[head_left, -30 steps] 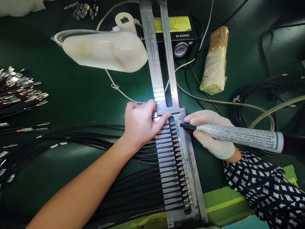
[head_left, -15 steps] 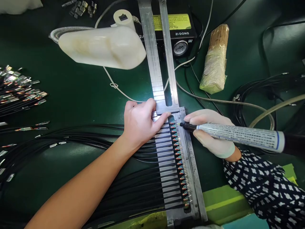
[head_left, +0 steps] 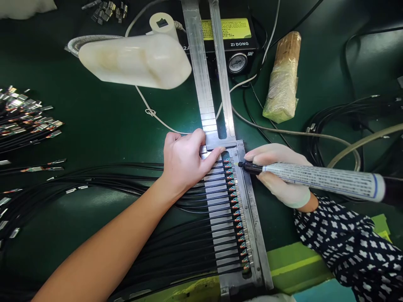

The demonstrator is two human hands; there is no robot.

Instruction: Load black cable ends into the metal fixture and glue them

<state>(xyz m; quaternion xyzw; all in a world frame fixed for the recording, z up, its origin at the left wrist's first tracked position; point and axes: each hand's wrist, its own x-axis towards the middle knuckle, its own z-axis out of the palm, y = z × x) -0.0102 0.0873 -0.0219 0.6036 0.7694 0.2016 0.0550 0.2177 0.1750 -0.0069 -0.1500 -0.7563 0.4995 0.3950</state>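
Note:
My bare left hand [head_left: 182, 161] is closed on the left edge of a slotted metal fixture [head_left: 264, 260], its thumb lying over the top slots. Black cables [head_left: 189, 228] run in from the left and lie side by side in the slots. Their ends show small metal connectors with coloured wires [head_left: 236, 213] in a row along the fixture. My gloved right hand [head_left: 283, 155] is shut on a white marker pen [head_left: 324, 179] with printed text and a black front end. The pen's tip is at the uppermost connectors, close to my left thumb; contact cannot be made out.
A white lamp head [head_left: 135, 63] hangs at upper left. Behind the fixture stands a black box with a gauge [head_left: 236, 63]. A wrapped block [head_left: 281, 84] lies at upper right, near coiled cables [head_left: 317, 119]. Cables with metal ends [head_left: 28, 111] pile up at far left.
The marker pen has shifted slightly to the right, its back end also a little lower. My left hand keeps its hold on the fixture. The scene has otherwise moved only slightly in view.

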